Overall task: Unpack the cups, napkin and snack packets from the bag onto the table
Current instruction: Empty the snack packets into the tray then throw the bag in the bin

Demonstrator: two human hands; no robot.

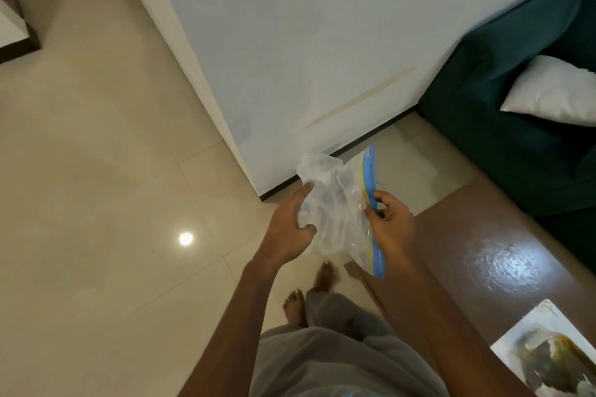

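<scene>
A clear plastic zip bag (335, 203) with a blue closure strip hangs in the air in front of me, crumpled and see-through. My left hand (290, 226) grips its left side. My right hand (390, 219) pinches the blue strip at its right edge. I cannot make out any cups, napkin or snack packets inside it. The brown glossy table (483, 255) lies just right of and below the bag.
A printed picture sheet (548, 351) lies on the table's near end. A dark green sofa (503, 126) with a white cushion (554, 90) stands behind the table. A white wall (306, 42) faces me; beige floor tiles (96, 171) spread left. My bare feet (309, 293) are below.
</scene>
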